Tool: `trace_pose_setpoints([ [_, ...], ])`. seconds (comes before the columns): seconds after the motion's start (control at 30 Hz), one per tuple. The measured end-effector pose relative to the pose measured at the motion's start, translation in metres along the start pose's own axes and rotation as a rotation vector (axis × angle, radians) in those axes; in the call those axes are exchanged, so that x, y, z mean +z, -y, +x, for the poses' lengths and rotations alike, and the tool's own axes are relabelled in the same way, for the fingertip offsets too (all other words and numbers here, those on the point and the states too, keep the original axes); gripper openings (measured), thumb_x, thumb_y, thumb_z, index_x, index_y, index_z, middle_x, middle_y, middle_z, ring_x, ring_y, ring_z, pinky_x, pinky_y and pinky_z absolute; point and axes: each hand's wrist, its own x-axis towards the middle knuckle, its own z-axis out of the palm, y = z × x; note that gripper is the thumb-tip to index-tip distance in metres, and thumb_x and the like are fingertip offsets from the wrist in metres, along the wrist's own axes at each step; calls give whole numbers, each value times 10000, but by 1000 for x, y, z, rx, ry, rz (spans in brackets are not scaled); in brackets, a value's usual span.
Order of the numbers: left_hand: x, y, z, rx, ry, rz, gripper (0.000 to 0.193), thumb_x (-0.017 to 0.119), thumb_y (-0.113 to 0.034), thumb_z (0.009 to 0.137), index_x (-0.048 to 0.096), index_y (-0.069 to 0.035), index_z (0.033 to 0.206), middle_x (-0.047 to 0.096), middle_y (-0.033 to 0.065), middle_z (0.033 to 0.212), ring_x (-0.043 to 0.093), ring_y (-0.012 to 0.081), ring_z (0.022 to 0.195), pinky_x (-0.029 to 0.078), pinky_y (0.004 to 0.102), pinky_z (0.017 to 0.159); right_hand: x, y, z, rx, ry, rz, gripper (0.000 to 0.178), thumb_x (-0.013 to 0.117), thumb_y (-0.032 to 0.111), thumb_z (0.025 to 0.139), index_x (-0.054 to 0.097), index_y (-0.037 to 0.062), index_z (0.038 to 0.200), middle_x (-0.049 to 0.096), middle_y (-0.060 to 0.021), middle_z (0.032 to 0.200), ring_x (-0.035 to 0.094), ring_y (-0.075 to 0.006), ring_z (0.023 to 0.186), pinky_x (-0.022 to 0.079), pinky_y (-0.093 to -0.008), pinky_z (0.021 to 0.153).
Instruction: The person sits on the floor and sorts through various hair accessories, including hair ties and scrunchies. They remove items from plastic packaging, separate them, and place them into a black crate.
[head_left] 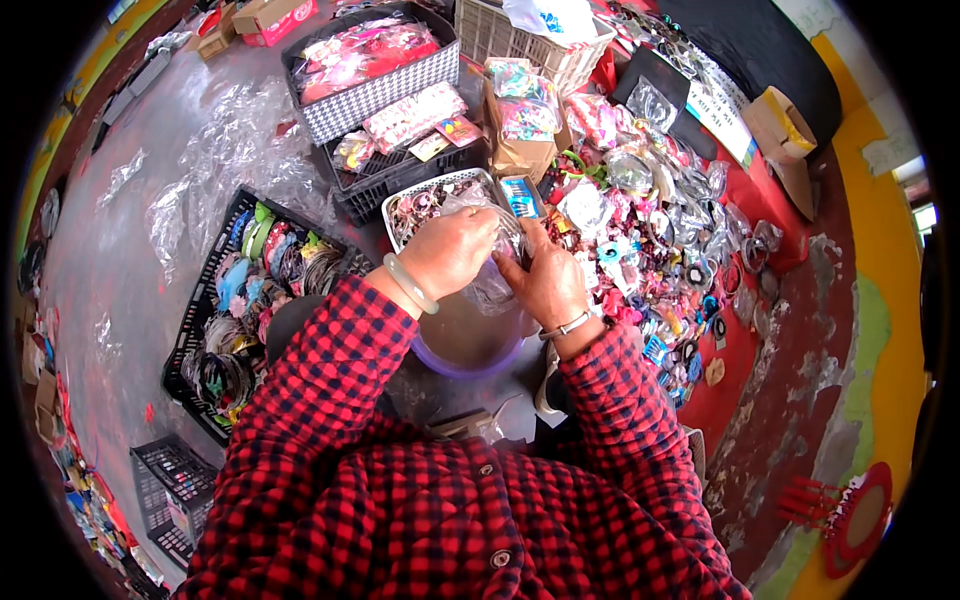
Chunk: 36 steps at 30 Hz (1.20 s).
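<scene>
My left hand is closed with its fingers curled, gripping a clear plastic bag. My right hand pinches the same bag from the other side, thumb toward the left hand. The bag hangs above a purple-rimmed basin between my knees. What is inside the bag, if anything, I cannot make out. Just beyond my hands stands a white basket of hair ties and small trinkets. A small blue-fronted box sits right behind my right hand.
A black crate of headbands and hair ties lies left. Farther off stand a checked bin of packets, a cardboard box and a beige basket. Hair accessories heap up on the right. Plastic film covers floor at left.
</scene>
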Motion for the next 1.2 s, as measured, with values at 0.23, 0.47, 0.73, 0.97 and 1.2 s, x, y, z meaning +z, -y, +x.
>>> trace_pose_setpoints([
  [0.23, -3, -5, 3, 14, -52, -212, 37, 513, -30, 807, 496, -7, 784, 519, 139, 693, 540, 304, 649, 430, 360, 568, -6, -11, 6, -62, -38, -73, 385, 603, 238, 754, 509, 113, 1106, 612, -188, 727, 601, -368, 680, 471, -456, 611],
  [0.47, -6, -3, 1, -296, -7, -691, 97, 540, -61, 855, 544, -32, 762, 513, -20, 621, 471, 32, 532, 374, 187, 490, -20, -19, 11, -204, -33, 81, 395, 604, 138, 743, 534, 145, 1132, 616, -182, 841, 598, -349, 783, 467, -428, 677],
  [0.73, -17, -8, 2, -490, 67, -1019, 80, 556, -76, 849, 553, -36, 780, 503, -20, 610, 458, 43, 528, 367, 190, 498, -24, -21, 12, -154, 66, 224, 404, 630, 182, 744, 538, 133, 1134, 622, -163, 877, 604, -326, 827, 471, -401, 713],
  [0.97, -12, -4, 5, -201, -47, -280, 110, 578, 19, 727, 504, -38, 786, 485, 34, 729, 496, 143, 653, 400, 267, 569, -7, -34, 9, -51, 259, 280, 554, 680, 404, 722, 522, 73, 1137, 618, -210, 885, 602, -351, 841, 476, -394, 724],
  [1.2, -21, -6, 5, 15, -27, 50, 119, 487, 18, 731, 515, -37, 832, 524, 131, 823, 528, 333, 792, 438, 405, 671, -25, -3, 8, -260, -97, 163, 397, 721, 280, 666, 588, 89, 988, 573, -110, 872, 582, -297, 713, 479, -380, 647],
])
